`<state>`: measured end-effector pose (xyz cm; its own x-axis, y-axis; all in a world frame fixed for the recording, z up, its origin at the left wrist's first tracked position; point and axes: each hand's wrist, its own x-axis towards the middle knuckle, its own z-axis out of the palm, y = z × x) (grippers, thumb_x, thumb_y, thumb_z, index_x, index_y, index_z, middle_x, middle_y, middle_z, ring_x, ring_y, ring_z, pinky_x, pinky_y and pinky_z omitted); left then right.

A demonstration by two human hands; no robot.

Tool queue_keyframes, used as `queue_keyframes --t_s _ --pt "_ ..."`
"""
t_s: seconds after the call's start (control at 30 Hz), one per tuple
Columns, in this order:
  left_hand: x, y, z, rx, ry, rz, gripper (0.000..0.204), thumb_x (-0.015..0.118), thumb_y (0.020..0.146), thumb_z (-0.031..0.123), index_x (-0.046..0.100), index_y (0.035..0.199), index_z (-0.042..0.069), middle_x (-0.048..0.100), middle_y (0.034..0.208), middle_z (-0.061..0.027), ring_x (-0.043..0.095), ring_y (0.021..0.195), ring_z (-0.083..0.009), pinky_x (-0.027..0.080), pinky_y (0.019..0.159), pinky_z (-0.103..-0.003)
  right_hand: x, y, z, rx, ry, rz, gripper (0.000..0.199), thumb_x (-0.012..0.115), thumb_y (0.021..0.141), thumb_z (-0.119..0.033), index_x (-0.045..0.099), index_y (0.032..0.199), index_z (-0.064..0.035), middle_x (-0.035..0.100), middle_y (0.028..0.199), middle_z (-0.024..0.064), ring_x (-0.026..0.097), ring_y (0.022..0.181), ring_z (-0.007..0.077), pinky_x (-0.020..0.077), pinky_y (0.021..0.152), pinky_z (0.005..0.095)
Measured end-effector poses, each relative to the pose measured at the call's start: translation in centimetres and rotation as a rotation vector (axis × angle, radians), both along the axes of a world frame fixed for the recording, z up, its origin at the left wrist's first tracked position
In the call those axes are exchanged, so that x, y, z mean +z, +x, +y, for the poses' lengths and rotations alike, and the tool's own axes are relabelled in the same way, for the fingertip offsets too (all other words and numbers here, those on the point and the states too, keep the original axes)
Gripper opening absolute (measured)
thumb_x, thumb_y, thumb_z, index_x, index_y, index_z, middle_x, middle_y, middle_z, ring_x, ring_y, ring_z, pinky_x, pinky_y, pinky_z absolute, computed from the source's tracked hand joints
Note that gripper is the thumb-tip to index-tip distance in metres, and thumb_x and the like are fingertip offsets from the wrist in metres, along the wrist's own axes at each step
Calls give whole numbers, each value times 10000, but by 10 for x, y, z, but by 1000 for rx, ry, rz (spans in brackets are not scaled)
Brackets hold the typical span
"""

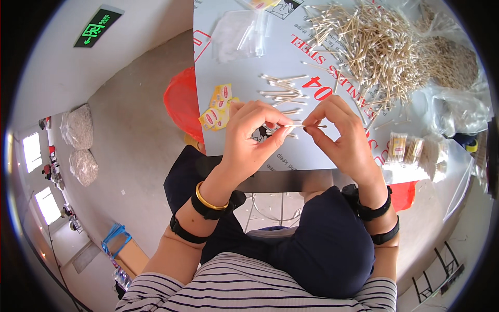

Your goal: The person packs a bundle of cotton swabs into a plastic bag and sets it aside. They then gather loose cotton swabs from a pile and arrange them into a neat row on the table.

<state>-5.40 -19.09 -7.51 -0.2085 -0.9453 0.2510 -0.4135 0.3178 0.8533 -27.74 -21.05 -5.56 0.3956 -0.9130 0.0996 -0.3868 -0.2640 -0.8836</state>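
Over the near part of the table, a cotton swab [297, 126] is stretched level between my two hands. My left hand [253, 132] pinches its left end between thumb and forefinger. Its right part is pinched by my right hand [340, 136], with the tip sticking out past the fingers. Just beyond the hands lie several loose cotton swabs [282, 94] in a loose row; a few more show partly hidden behind my left fingers. Yellow printed cards [220, 99] lie to the left of my left hand. A big heap of cotton swabs [382, 52] covers the far right.
Clear plastic bags [241, 34] lie at the far left of the printed table sheet [283, 158]. Filled swab packs [397, 147] stand at the right near edge, below crumpled clear plastic [457, 110]. A red bag [182, 101] hangs by the left edge. Filled sacks [82, 127] stand on the floor.
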Motion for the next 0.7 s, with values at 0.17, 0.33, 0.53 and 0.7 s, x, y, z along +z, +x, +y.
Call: queue_keyframes --t_s 0.17,0.33,0.53,0.7 --pt "1 -3 4 -6 30 39 145 807 837 35 740 908 141 728 917 56 619 786 -99 341 870 -320 1 -6 4 -13 78 -41 130 758 843 39 687 937 -16 653 921 88 652 900 248 522 806 374" --pt "-9 0 1 -26 15 -26 220 812 835 69 732 1031 134 722 1084 3 642 986 -171 366 923 -347 -6 -44 24 -47 185 2 83 729 882 19 681 947 0 659 938 71 648 907 226 513 853 372" --pt "-44 33 -24 154 -87 -334 362 779 866 112 679 1213 129 676 1226 -48 613 1119 -271 413 959 -423 -27 -166 142 -312 733 24 92 670 950 -42 705 1011 17 678 1004 60 634 967 153 480 896 301" --pt "-62 23 -65 88 -137 -412 274 806 855 157 714 1112 129 684 1089 -24 625 1051 -260 418 965 -434 -27 -329 267 -823 784 465 202 662 995 -129 728 1132 2 709 1041 81 660 981 178 501 914 334"
